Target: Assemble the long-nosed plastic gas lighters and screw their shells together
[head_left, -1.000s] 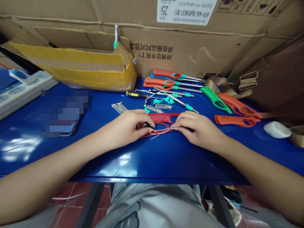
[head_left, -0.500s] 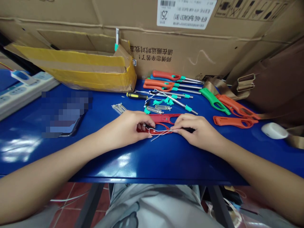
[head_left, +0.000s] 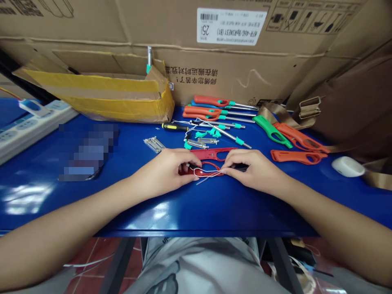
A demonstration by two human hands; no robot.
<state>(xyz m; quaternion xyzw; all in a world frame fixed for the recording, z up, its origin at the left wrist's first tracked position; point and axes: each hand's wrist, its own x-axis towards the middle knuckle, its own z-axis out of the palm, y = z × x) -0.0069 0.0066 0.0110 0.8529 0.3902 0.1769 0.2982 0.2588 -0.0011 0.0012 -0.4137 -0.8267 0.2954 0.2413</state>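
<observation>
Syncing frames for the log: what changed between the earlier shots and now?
The left hand's thumb moved down, away from its index finger, widening that gap; the white wires now bow more loosely between the hands. The view tipped up slightly, so the background sits lower. No clear pick-up or release. Unchanged: the right hand pinching the wires, the red shell half behind them, the screwdriver.

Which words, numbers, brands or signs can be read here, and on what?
"KFR-46G/BpR3AES1 (B1)": white label on cardboard box.
"25": same label; small print unreadable.
"师傅您辛苦了!": box.
"请在搬运时对我": box, rest unclear.
Pictograms on box: captions too small.
Clothing: letters unreadable.
</observation>
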